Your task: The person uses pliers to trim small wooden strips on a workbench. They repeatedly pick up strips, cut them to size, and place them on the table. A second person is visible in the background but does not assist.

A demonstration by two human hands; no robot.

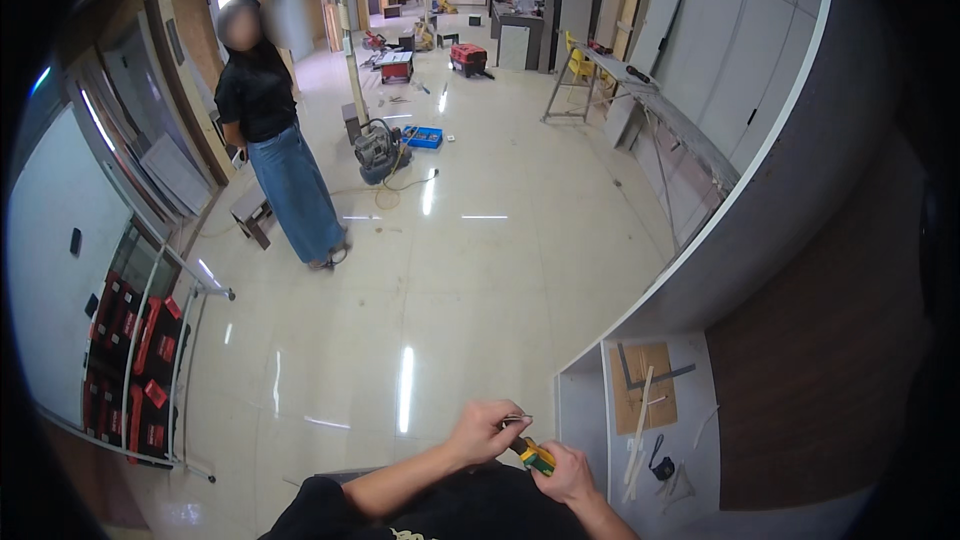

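Note:
Close in front of my body, my right hand (570, 474) is wrapped round a hand tool with a yellow and green handle (537, 457); its kind cannot be made out at this size. Just to its left, my left hand (488, 430) is closed in a pinch at the tool's far end. A small thin thing (515, 419) shows at its fingertips, too small to name. To the right, a pale cabinet shelf (706, 460) holds a brown cardboard piece (658, 410), a metal square (632, 376), thin pale strips (636, 440) and a black tape measure (662, 468).
A person (262, 110) in a black top and long blue skirt stands ahead to the left. Beyond are an air compressor (380, 152), a blue tray (422, 137) and a red case (468, 61). A wheeled whiteboard (60, 240) and red-black boxes (152, 350) line the left; a trestle bench (660, 105) the right.

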